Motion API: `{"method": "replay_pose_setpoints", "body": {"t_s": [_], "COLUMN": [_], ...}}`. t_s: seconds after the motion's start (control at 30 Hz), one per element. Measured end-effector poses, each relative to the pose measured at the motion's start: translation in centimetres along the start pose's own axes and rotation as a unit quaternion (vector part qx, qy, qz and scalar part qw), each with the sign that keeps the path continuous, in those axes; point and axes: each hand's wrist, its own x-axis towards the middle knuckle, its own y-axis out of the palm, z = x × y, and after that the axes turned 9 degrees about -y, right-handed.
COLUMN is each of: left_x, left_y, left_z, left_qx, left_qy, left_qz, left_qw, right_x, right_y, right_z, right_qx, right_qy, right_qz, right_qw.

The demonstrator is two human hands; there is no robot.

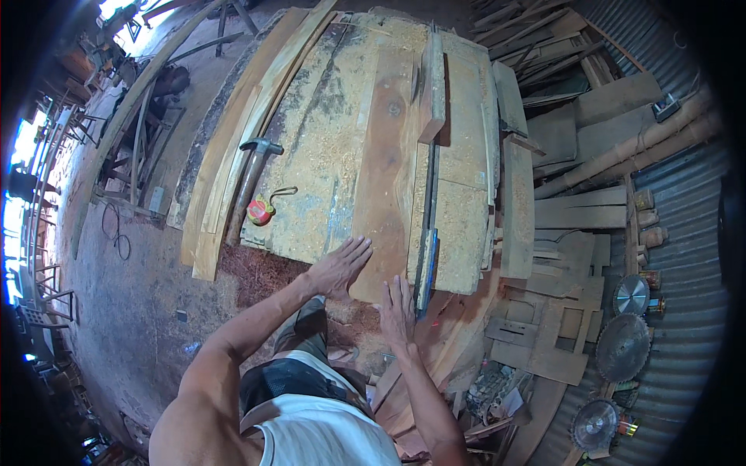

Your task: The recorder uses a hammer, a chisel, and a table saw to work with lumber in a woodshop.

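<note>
A long brown wooden plank [382,186] lies lengthwise on the sawdust-covered workbench [311,147]. At its near left corner rests my left hand [340,269], fingers stretched out and touching the edge. My right hand [398,314] is at the plank's near end, fingers straight and pointing away from me, holding nothing. Just right of it, a blue narrow strip-like tool [430,268] lies beside a long dark bar [430,179]. A thick board [433,93] stands on edge along the plank's far right side.
On the bench's left lie a hammer [252,167], a red tape measure [260,210] and long timber strips [225,171]. Stacked boards [579,206] fill the right side. Circular saw blades [624,347] hang by the corrugated wall [684,256]. A person [167,84] is low at the far left.
</note>
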Motion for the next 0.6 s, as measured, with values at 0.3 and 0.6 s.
{"method": "replay_pose_setpoints", "body": {"t_s": [0.3,0.6], "left_x": [4.8,7.2], "left_y": [-3.1,-4.4], "left_z": [3.6,6.1], "left_qx": [0.053,0.044], "left_qy": [0.002,0.019], "left_qz": [-0.002,-0.017], "left_qw": [0.999,0.999], "right_x": [5.7,9.0], "right_y": [1.4,0.7], "right_z": [-3.4,-4.9], "right_qx": [-0.026,-0.032], "right_qy": [-0.016,-0.018], "right_qz": [-0.019,-0.009], "right_qw": [0.999,0.999]}}
